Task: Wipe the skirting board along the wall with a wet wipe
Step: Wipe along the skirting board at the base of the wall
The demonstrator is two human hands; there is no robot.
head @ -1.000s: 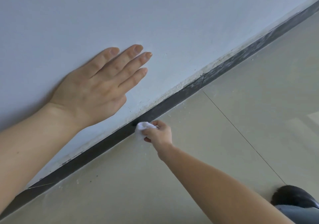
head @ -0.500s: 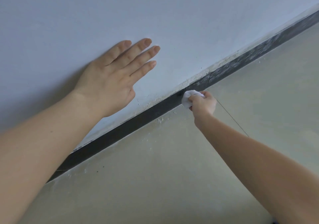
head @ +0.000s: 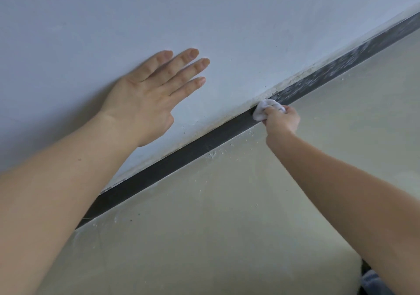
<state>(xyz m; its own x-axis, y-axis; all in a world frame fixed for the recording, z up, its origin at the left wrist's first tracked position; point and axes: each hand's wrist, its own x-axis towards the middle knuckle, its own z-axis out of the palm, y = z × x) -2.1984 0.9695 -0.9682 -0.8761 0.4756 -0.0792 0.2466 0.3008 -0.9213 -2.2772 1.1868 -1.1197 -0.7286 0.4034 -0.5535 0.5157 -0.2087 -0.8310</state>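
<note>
The skirting board (head: 181, 156) runs as a dark band from about 7 o'clock up to 2 o'clock across the view, between the pale wall (head: 227, 21) above it and the floor (head: 227, 226) below. Your right hand (head: 281, 120) has its grip closed around the bunched wet wipe (head: 264, 109), which presses on the board's face close to its upper edge. Your left hand (head: 147, 96) lies flat and spread on the wall toward 10 o'clock, holding nothing, apparently as a brace.

From the wipe toward 7 o'clock the board looks evenly dark. Toward 2 o'clock it is mottled with pale dust, so judge that stretch as the work remaining. Carry the stroke that way in one steady pass, keeping the wipe pressed flat so it covers the full height of the board, not only the top half.

Watch the crumbly pale line along the joint where wall meets board. It will likely shed flakes if you scrub it hard, so skim the top edge lightly. White specks already lie on the floor just beside the board; expect more to fall.

The wipe is wadded small, so its contact face probably loads with dust quickly. Turn it to a fresh face when it begins to smear. Shift your bracing hand along the wall toward 1 o'clock before you overreach.
</note>
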